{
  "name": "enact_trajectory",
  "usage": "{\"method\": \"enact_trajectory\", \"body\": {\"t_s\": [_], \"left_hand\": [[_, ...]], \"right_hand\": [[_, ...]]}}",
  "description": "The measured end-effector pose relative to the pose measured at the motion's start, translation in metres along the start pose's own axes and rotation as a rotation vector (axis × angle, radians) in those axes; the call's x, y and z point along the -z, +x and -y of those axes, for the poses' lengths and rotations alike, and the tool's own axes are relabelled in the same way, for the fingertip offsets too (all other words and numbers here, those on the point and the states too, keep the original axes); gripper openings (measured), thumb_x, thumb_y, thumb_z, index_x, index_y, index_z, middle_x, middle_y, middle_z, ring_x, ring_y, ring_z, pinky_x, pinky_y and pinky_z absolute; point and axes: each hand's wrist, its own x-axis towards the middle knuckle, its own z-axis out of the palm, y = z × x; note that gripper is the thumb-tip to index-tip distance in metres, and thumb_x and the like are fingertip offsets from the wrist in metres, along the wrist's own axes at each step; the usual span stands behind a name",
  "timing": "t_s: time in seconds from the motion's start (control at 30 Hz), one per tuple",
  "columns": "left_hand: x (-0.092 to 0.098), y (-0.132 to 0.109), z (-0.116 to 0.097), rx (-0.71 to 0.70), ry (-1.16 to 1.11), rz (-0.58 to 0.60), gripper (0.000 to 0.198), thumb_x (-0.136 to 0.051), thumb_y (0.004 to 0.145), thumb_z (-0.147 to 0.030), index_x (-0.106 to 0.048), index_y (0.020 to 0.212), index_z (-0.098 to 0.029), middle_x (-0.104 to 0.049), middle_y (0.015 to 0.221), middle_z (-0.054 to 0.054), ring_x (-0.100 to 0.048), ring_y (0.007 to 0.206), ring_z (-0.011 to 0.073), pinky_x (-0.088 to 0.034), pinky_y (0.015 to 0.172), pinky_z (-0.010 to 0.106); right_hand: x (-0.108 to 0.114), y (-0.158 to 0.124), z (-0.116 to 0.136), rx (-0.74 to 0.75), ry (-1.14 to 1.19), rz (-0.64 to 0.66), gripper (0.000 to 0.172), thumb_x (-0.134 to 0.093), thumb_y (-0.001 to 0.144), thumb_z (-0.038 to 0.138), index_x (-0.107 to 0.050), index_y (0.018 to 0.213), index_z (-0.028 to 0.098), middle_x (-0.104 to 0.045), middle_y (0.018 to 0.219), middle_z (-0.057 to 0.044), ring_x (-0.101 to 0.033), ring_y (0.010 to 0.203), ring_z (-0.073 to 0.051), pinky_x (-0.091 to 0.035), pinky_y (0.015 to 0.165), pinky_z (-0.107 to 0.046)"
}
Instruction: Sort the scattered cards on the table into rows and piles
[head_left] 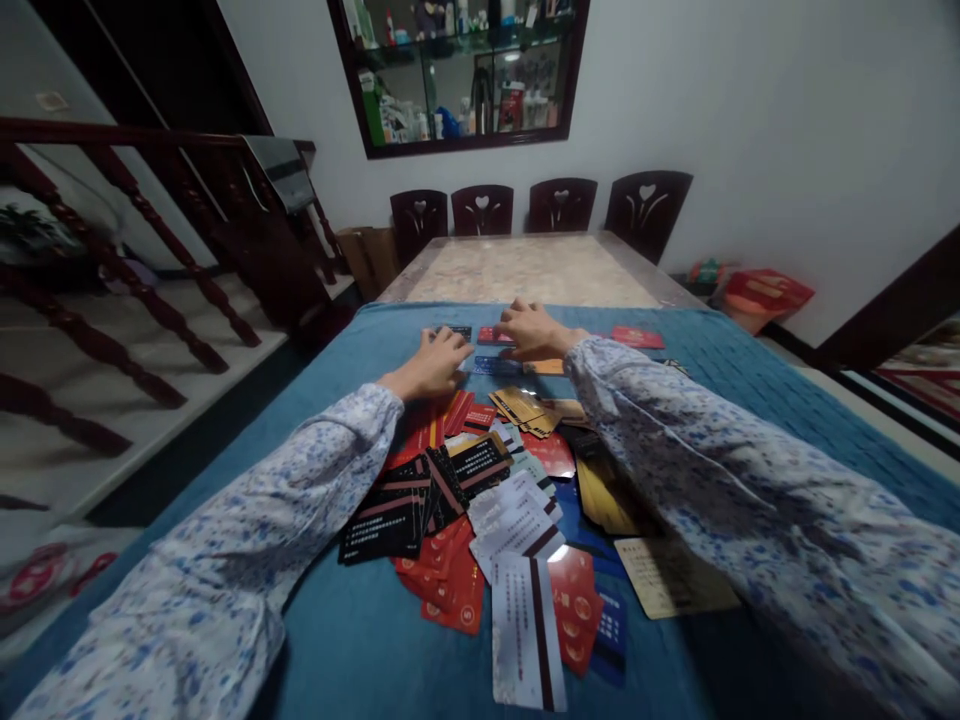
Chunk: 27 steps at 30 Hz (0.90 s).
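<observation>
My left hand (433, 364) rests low over the cloth at the near side of a black card (454, 331), fingers bent and apart, with no card visible in it. Beside it lies a blue card (491, 365). My right hand (531, 332) reaches over the row of cards, its fingers loosely bent and spread beside a red card (489, 335); part of its fingertips is hidden. An orange card (546, 367) lies just below that hand. Nearer me is a heap of overlapping cards: black cards (390, 520), white cards (525, 630), red cards (454, 590) and gold cards (521, 408).
A blue cloth (315, 640) covers the near part of the marble-topped table (517, 268). Another red card (637, 338) lies at the far right of the row. Several dark chairs (484, 210) stand behind. A wooden railing (165, 250) runs along the left.
</observation>
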Motion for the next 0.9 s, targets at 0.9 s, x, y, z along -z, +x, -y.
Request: {"method": "enact_trajectory", "body": {"t_s": [0.9], "left_hand": [[-0.006,-0.124,-0.075,-0.328,-0.072,-0.291,0.030,-0.051,0.103,-0.020,-0.065,0.129,-0.020,-0.070,0.122,0.013,-0.056,0.112,0.0271,-0.034,0.105,0.051]], "right_hand": [[-0.009,-0.124,0.072,0.403,0.115,-0.222,0.025,-0.062,0.094,0.029,-0.073,0.115,0.023,-0.068,0.118,-0.013,-0.043,0.117,-0.031,-0.031,0.095,-0.046]]}}
